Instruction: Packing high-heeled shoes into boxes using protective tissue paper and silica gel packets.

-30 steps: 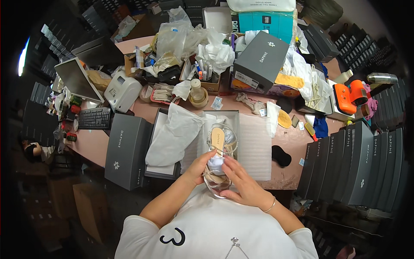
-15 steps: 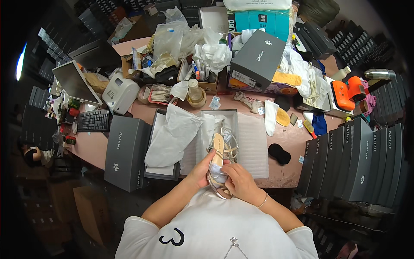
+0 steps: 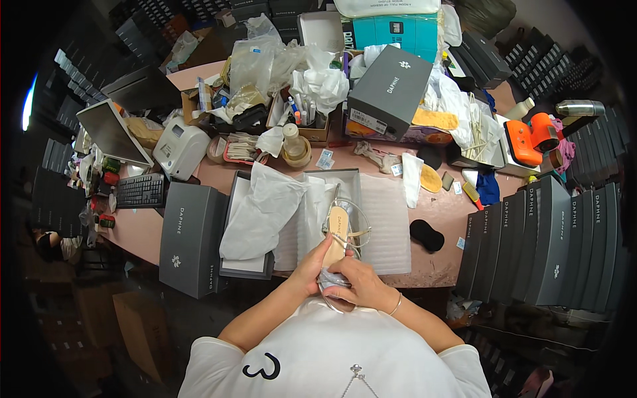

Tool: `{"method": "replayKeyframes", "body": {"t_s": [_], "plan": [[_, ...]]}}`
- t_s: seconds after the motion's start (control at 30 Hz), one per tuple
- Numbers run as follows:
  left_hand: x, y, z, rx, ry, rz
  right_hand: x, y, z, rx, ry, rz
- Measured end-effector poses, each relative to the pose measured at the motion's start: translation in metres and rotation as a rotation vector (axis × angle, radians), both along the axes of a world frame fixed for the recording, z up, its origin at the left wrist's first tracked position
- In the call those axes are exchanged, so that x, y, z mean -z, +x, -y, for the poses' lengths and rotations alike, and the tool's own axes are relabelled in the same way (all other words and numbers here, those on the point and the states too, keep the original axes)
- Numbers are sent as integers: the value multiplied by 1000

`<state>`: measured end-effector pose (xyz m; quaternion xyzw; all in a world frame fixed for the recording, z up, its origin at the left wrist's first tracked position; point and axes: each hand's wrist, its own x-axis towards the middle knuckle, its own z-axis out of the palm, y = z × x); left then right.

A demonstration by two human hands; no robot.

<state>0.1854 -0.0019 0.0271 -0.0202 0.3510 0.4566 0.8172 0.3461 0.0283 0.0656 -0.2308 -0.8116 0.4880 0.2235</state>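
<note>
In the head view, both hands met at the near edge of the pink table [image 3: 152,232], just in front of the open shoe box [image 3: 345,179]. The left hand [image 3: 310,266] gripped a strappy sandal [image 3: 337,233] by the side of its tan sole, fingers curled around it. The right hand [image 3: 361,284] closed over the sandal's near end (the heel part was hidden under the fingers). White tissue paper [image 3: 265,209] spilled from the box to the left. A grey box lid [image 3: 191,239] lay further left, and a black pad [image 3: 426,235] sat to the right.
</note>
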Motion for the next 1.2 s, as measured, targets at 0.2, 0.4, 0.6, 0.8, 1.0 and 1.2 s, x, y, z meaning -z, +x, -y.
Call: {"method": "replayKeyframes", "body": {"t_s": [0.2, 0.4, 0.6, 0.8, 1.0, 1.2], "plan": [[3, -5, -6, 17, 124, -148, -19, 10, -13, 22, -55, -3], [-30, -35, -42, 121, 342, -172, 3, 24, -52, 545, -240, -59], [-12, -19, -40, 62, 434, -626, -7, -3, -58, 509, -97, -246], [-37, -15, -40, -151, 1275, -1761, -23, 4, -51, 404, -173, -56], [-52, -19, -36, -213, 1204, -1374, -42, 21, -67, 221, -418, -208], [-50, -1, -44, -415, 911, -1117, -32, 26, -67, 187, -803, -480]]}}
